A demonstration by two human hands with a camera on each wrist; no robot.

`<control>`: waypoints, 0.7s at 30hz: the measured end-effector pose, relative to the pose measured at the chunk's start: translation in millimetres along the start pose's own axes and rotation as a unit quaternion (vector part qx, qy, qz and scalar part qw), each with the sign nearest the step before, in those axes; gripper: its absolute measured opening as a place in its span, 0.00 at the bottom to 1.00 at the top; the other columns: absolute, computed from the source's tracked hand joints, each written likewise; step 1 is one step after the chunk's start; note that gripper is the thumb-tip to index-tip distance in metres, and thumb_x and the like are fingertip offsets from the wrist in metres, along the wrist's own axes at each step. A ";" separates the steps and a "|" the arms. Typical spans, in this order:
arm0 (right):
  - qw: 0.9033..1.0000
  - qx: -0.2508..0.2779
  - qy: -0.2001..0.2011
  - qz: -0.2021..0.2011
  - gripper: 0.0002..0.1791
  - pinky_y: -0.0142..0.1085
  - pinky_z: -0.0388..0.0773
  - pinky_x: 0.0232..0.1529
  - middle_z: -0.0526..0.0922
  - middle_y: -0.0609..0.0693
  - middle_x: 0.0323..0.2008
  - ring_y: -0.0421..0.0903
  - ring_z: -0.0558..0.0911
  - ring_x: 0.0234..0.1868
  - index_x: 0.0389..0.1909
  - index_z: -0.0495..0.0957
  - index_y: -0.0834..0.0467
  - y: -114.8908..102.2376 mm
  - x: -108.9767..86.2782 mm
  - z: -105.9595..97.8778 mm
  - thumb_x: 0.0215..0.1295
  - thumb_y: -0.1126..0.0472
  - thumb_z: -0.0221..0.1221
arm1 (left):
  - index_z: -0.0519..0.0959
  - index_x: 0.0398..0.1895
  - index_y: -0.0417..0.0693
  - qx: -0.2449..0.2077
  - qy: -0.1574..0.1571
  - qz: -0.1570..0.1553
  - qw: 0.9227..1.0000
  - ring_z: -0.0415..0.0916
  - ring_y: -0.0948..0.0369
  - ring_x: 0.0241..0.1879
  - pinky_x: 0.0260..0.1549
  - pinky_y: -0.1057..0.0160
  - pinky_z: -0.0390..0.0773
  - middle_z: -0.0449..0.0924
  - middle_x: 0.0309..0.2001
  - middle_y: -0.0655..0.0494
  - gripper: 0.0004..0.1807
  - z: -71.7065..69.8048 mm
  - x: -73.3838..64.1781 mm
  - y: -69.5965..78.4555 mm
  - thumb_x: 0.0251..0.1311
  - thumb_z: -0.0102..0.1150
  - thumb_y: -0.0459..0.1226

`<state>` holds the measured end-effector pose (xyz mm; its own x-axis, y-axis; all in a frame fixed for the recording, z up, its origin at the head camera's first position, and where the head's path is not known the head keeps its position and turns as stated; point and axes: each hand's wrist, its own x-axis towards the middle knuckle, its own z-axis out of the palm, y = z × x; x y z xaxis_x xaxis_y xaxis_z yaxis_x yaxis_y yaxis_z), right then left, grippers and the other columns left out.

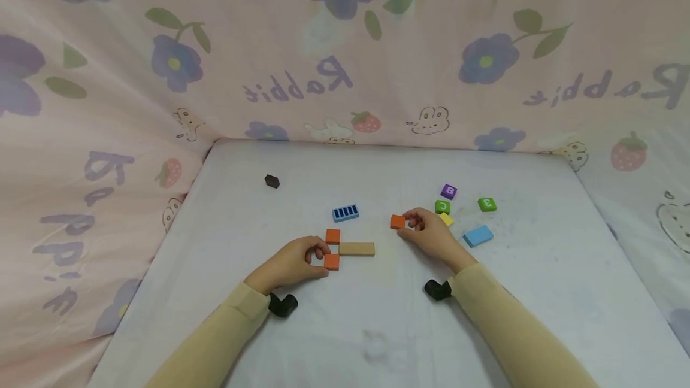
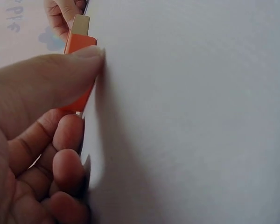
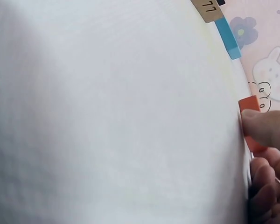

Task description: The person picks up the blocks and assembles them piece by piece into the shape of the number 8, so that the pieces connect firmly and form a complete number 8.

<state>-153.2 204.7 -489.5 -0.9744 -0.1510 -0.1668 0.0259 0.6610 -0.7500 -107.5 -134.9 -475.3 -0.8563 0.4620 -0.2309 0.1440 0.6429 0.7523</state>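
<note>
My left hand [image 1: 293,261] pinches an orange block [image 1: 331,262] at its left side, and the thumb lies across that orange block [image 2: 80,43] in the left wrist view. Just above it sits a second orange block [image 1: 332,236]. A plain wooden block [image 1: 357,249] lies lengthwise to their right, its left end by the two orange ones. Further right, my right hand [image 1: 431,233] pinches a third orange block [image 1: 398,222] between thumb and fingers. The right wrist view shows the thumb on this orange block [image 3: 249,105], with part of the hand cut off by the frame.
A blue block with dark stripes [image 1: 345,213] lies behind the wooden one. Beyond my right hand are a purple block [image 1: 449,191], green blocks [image 1: 442,207], a partly hidden yellow block [image 1: 446,219] and a light blue block [image 1: 478,236]. A dark block [image 1: 272,181] lies far left.
</note>
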 end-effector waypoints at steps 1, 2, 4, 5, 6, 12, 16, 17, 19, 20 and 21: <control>1.000 -0.004 0.002 -0.001 0.22 0.38 0.68 0.35 0.75 0.50 0.37 0.47 0.70 0.35 0.53 0.76 0.55 0.4 -0.4 0.1 0.60 0.50 0.66 | 0.77 0.43 0.55 -0.004 0.001 0.001 1.000 0.67 0.59 0.31 0.28 0.63 0.67 0.74 0.35 0.58 0.18 0.5 -0.5 0.1 0.51 0.73 0.40; 1.000 -0.005 0.004 -0.002 0.22 0.38 0.68 0.35 0.75 0.50 0.37 0.46 0.70 0.35 0.52 0.76 0.55 0.8 -0.8 0.3 0.61 0.50 0.66 | 0.77 0.43 0.54 -0.007 0.002 0.003 1.000 0.67 0.59 0.31 0.28 0.63 0.67 0.73 0.35 0.58 0.17 0.9 -0.9 0.0 0.51 0.73 0.40; 1.000 -0.003 0.006 -0.004 0.21 0.38 0.67 0.34 0.75 0.50 0.37 0.46 0.70 0.34 0.52 0.76 0.55 0.9 -1.4 0.8 0.61 0.51 0.66 | 0.77 0.43 0.53 -0.013 0.005 0.005 1.000 0.67 0.59 0.31 0.28 0.63 0.67 0.73 0.35 0.58 0.17 1.7 -1.6 -0.3 0.51 0.73 0.39; 1.000 -0.002 0.006 -0.005 0.21 0.38 0.67 0.34 0.75 0.50 0.37 0.46 0.70 0.34 0.52 0.76 0.55 0.7 -1.7 0.9 0.61 0.51 0.66 | 0.77 0.43 0.53 -0.015 0.005 0.006 1.000 0.67 0.59 0.31 0.28 0.64 0.67 0.73 0.35 0.58 0.17 2.1 -1.8 -0.8 0.51 0.73 0.39; 1.000 -0.001 0.005 -0.005 0.21 0.37 0.68 0.34 0.75 0.50 0.37 0.46 0.70 0.34 0.52 0.76 0.55 0.6 -1.9 0.9 0.61 0.51 0.66 | 0.77 0.43 0.53 -0.017 0.006 0.006 1.000 0.67 0.59 0.31 0.28 0.64 0.67 0.73 0.35 0.58 0.17 2.3 -2.0 -1.0 0.51 0.73 0.39; 1.000 0.002 -0.009 0.005 0.22 0.38 0.69 0.35 0.75 0.50 0.39 0.47 0.71 0.36 0.52 0.76 0.53 -1.2 -2.7 -0.4 0.61 0.48 0.66 | 0.77 0.42 0.56 -0.011 0.008 0.001 1.000 0.67 0.60 0.31 0.29 0.64 0.68 0.73 0.35 0.59 0.17 2.3 0.0 -4.2 0.50 0.74 0.40; 1.000 -0.006 -0.019 0.007 0.23 0.39 0.69 0.37 0.76 0.49 0.43 0.48 0.71 0.39 0.51 0.77 0.50 -4.1 -4.8 -1.9 0.58 0.43 0.66 | 0.77 0.41 0.57 -0.005 0.011 0.003 1.000 0.67 0.60 0.31 0.29 0.64 0.68 0.73 0.35 0.60 0.17 1.1 1.5 -4.9 0.50 0.74 0.41; 1.000 -0.009 -0.023 0.003 0.24 0.40 0.70 0.38 0.76 0.49 0.44 0.48 0.71 0.40 0.51 0.77 0.50 -5.1 -5.8 -2.0 0.58 0.43 0.66 | 0.77 0.41 0.57 -0.005 0.011 0.003 1.000 0.67 0.60 0.31 0.29 0.63 0.68 0.73 0.34 0.60 0.17 0.8 1.5 -4.8 0.50 0.74 0.41; 1.000 -0.013 -0.028 -0.001 0.24 0.40 0.70 0.40 0.77 0.48 0.45 0.49 0.72 0.41 0.49 0.78 0.49 -8.5 -7.3 -0.7 0.56 0.41 0.67 | 0.78 0.41 0.56 -0.004 0.009 0.002 1.000 0.67 0.60 0.30 0.29 0.63 0.68 0.73 0.34 0.60 0.16 0.2 1.0 -4.6 0.50 0.74 0.40; 0.999 -0.016 -0.030 -0.003 0.24 0.40 0.71 0.41 0.77 0.47 0.45 0.49 0.72 0.41 0.48 0.78 0.48 -10.4 -7.7 0.5 0.55 0.41 0.68 | 0.78 0.41 0.56 -0.005 0.010 0.001 1.000 0.67 0.60 0.30 0.29 0.63 0.68 0.73 0.34 0.60 0.16 -0.1 0.7 -4.6 0.50 0.74 0.40; 0.999 -0.022 -0.034 -0.011 0.24 0.41 0.71 0.41 0.77 0.47 0.44 0.49 0.72 0.41 0.48 0.78 0.48 -12.2 -7.8 1.7 0.54 0.41 0.68 | 0.78 0.40 0.56 -0.005 0.011 0.000 1.000 0.67 0.60 0.30 0.30 0.63 0.68 0.73 0.34 0.60 0.16 -0.3 0.4 -4.5 0.50 0.74 0.40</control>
<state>-145.5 196.6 -480.1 -0.9573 -0.2146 -0.1939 -0.0075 0.6886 -0.7251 -108.6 -137.8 -478.6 -0.8668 0.4483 -0.2183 0.1387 0.6373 0.7580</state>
